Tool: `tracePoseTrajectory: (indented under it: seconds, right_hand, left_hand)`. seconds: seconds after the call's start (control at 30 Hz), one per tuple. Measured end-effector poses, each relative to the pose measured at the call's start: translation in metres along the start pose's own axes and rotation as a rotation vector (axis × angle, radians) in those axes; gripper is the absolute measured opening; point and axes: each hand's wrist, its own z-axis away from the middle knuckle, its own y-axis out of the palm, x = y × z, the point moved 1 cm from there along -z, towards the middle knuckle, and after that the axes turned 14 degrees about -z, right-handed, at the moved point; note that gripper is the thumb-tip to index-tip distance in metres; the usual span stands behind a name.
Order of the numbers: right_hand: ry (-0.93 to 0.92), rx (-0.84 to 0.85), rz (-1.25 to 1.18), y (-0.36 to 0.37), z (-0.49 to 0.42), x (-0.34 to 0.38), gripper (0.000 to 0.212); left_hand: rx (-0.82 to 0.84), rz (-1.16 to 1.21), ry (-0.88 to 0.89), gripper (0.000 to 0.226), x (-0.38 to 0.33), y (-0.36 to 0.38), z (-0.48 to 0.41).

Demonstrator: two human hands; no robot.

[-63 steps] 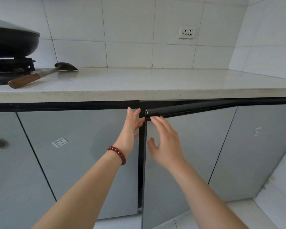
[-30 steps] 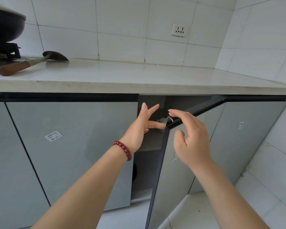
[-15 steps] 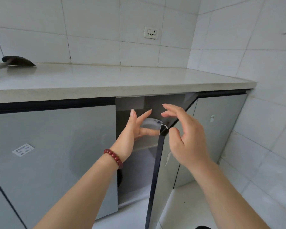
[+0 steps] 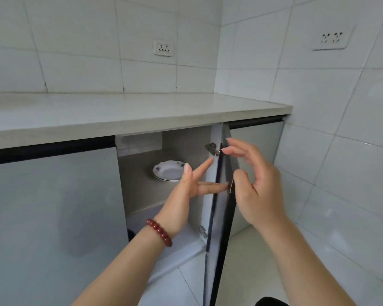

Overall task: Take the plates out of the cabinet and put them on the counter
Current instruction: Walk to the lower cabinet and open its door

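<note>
Plates (image 4: 169, 171) stacked far back on the cabinet shelf (image 4: 142, 195), likely glazed ceramic: rigid, slick, chippable, so pinch the near rim; left hand (image 4: 181, 195) and right hand (image 4: 255, 186) both splayed, empty, flanking the door edge (image 4: 217, 206)

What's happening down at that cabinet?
A person is getting plates out from under the counter. Both hands are at the edge of the open cabinet door: the left hand on its inner side, the right hand on its outer side. The plates sit untouched on the shelf inside.
</note>
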Motion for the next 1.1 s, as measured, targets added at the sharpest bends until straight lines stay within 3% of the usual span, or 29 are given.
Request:
tracePoseTrajectory:
  seconds: [0.33,0.6,0.87,1.1]
  right_hand:
    - [0.14,-0.21,-0.105,-0.079,0.011,-0.011,0.033]
    - [0.217,-0.3,-0.091,-0.126,0.014,-0.021,0.034]
    - [0.183,-0.426,-0.064,-0.154,0.008,-0.031,0.03]
    - [0.148,-0.429,0.002,-0.145,0.004,-0.034,0.031]
  left_hand:
    - [0.091,-0.005,0.058,0.073,-0.01,0.063,-0.021]
    - [0.189,-0.006,0.018,0.07,-0.022,0.108,-0.041]
    - [0.33,-0.016,-0.018,0.072,-0.027,0.141,-0.062]
    - [0.27,-0.023,-0.039,0.072,-0.014,0.128,-0.061]
